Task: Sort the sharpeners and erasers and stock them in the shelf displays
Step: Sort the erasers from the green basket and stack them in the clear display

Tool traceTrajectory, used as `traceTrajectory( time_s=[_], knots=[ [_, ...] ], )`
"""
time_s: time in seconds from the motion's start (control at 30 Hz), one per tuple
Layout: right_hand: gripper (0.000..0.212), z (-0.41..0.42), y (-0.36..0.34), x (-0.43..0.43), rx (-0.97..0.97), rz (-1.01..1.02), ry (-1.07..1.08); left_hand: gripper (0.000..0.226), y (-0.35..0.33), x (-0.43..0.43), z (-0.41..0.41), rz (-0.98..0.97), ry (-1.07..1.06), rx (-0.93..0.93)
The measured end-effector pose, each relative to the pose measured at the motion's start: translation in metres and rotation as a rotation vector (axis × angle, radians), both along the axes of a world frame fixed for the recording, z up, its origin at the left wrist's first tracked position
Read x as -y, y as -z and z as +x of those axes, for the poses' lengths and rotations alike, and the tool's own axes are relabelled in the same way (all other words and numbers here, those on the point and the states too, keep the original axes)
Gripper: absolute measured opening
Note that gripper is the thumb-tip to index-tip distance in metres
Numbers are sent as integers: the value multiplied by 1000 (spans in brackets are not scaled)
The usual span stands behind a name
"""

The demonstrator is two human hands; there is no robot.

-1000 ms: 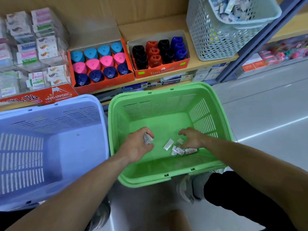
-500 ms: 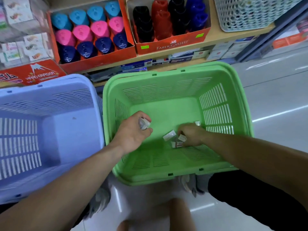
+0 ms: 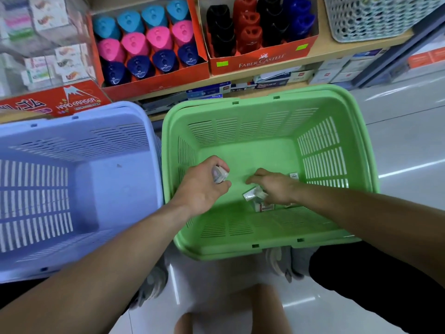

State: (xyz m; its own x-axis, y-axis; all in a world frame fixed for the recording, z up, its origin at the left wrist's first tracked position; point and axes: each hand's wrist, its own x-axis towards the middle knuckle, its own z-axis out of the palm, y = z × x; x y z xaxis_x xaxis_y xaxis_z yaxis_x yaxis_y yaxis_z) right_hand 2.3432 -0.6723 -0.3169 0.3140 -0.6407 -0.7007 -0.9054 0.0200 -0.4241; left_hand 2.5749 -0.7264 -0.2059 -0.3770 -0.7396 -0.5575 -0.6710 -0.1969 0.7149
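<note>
Gripping a small bundle of wrapped erasers (image 3: pixel 219 175) between curled fingers and thumb, the left hand (image 3: pixel 203 186) is positioned inside the green basket (image 3: pixel 252 150), near its left wall. The right hand (image 3: pixel 277 189) lies palm down over a pile of loose erasers (image 3: pixel 254 195) on the basket floor, slightly right of centre. Its fingers are bent down onto the pile and its thumb points toward the left hand, but whether it pinches any eraser cannot be determined. The two hands are near each other and do not touch. One single eraser (image 3: pixel 294 175) lies apart from the pile, just beside the right wall of the basket. The green basket stands on the pale floor (image 3: pixel 409 141), directly in front of the shelf (image 3: pixel 349 48). A blue basket (image 3: pixel 113 184) stands beside it on the left, rims close together. On the shelf, an orange box (image 3: pixel 156 80) holds three rows of triangular sharpeners (image 3: pixel 134 45): light blue at the back, pink in the middle, dark blue at the front. To its right, a second orange box (image 3: pixel 260 62), marked FABER-CASTELL, holds upright sharpeners (image 3: pixel 248 36) in black, red and blue. A red eraser carton (image 3: pixel 72 102) sits at the left, behind the blue basket, and a grey mesh basket (image 3: pixel 373 20) stands at the right end of the shelf.
</note>
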Motion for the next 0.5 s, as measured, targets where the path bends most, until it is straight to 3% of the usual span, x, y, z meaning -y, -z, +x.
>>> traceTrajectory(
  time_s=[0.13,0.37,0.5],
  knots=[
    [75,4,8,-2,-43,45,-79,22,-3,2,1,-16,-20,-4],
    [44,0,14,-9,-81,23,-55,22,-6,2,1,-11,-25,-12],
    [52,-1,12,-10,-75,119,-39,22,-7,4,0,-18,-33,-11]
  ],
)
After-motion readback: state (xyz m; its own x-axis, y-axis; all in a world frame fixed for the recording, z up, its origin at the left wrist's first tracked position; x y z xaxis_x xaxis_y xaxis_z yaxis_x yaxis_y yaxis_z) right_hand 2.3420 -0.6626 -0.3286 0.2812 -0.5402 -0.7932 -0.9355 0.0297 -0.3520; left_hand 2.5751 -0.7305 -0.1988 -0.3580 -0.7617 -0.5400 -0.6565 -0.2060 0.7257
